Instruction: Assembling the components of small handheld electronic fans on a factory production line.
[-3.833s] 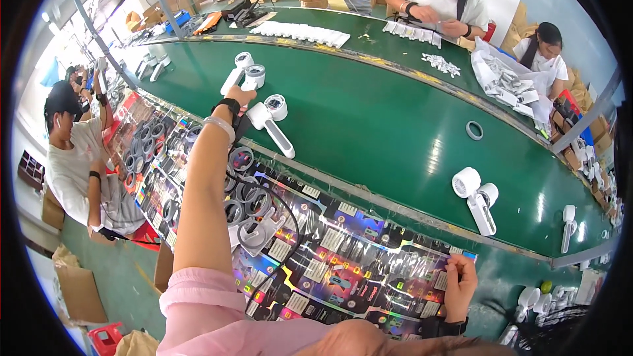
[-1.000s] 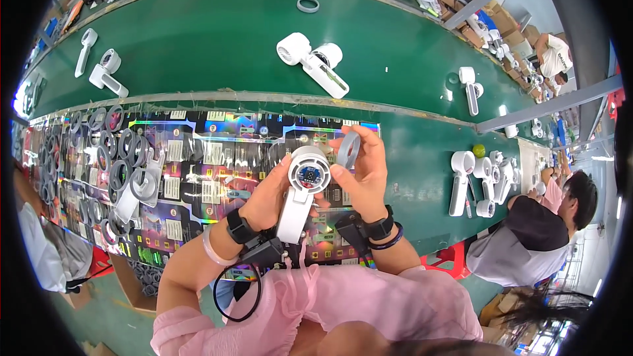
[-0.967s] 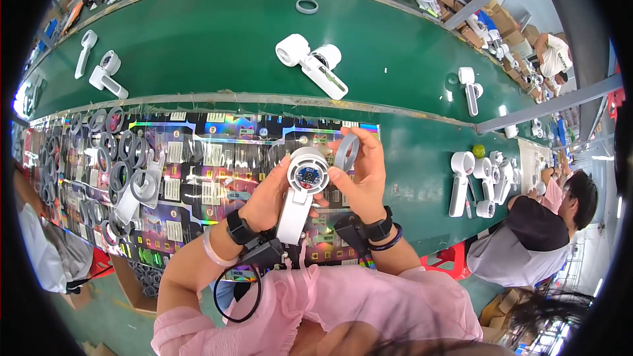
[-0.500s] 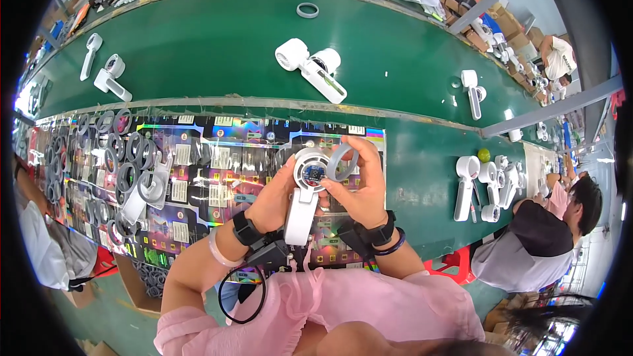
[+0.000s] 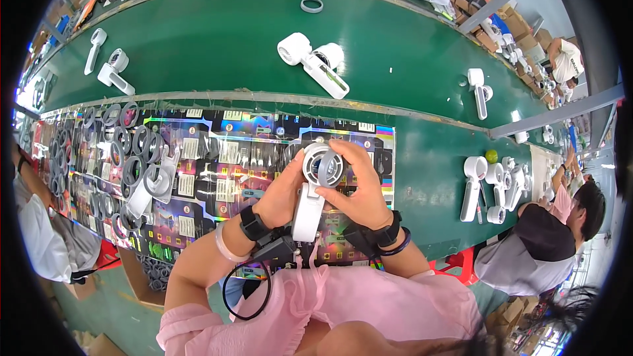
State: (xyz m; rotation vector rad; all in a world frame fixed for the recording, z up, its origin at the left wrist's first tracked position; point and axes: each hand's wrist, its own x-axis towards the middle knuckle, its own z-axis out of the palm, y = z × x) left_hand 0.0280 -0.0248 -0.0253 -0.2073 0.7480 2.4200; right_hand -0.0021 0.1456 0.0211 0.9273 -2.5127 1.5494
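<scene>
A white handheld fan (image 5: 306, 217) is upright in front of me, its round head tipped up toward me and its handle pointing down. My left hand (image 5: 280, 196) is closed around the left side of its head and neck. Between the fingers and thumb of my right hand (image 5: 361, 191) is a grey ring (image 5: 323, 170), held slanted across the fan's open round face. Part of the ring overlaps the head; whether it touches is hard to tell. The inside of the head is partly hidden behind the ring.
Many loose grey rings (image 5: 134, 170) and another white fan (image 5: 140, 196) lie on the printed mat to the left. Fans (image 5: 323, 69) and a ring (image 5: 312, 5) rest on the green belt beyond. Several fans (image 5: 473, 188) stand right, near a co-worker (image 5: 527, 244).
The grey ring has moved left, from beside the fan head to in front of its face. My right hand has turned inward with it. The view has shifted slightly.
</scene>
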